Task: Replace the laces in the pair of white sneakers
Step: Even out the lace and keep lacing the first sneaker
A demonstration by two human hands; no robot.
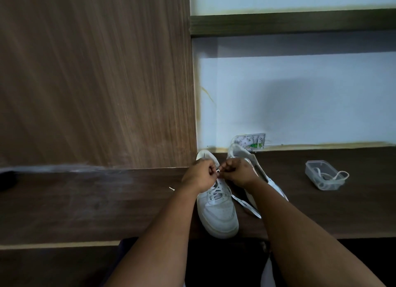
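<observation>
Your left hand [200, 175] and your right hand [237, 172] meet over the upper eyelets of the near white leather sneaker [216, 209], which stands on the dark brown wooden surface [90, 203] with its toe pointing toward you. Both hands have their fingers curled in, and between them they pinch a small loop of the flat white lace [218, 170] right at the top of the lacing. The lower rows of that lace already cross the tongue, and one loose end [246, 205] trails off to the right across the surface, past the shoe's side.

The second white sneaker [252, 164] lies just beside the first, to its right and partly behind your right wrist, with its opening turned toward the wall. Well apart to the right sits a small clear plastic rectangular container [324, 175] holding another coiled white lace [334, 176], part of which hangs over its rim. A small clear packet with a green mark [250, 141] leans against the pale blue wall [300, 98] behind the shoes. A tall brown wood-grain panel [96, 72] rises at the left.
</observation>
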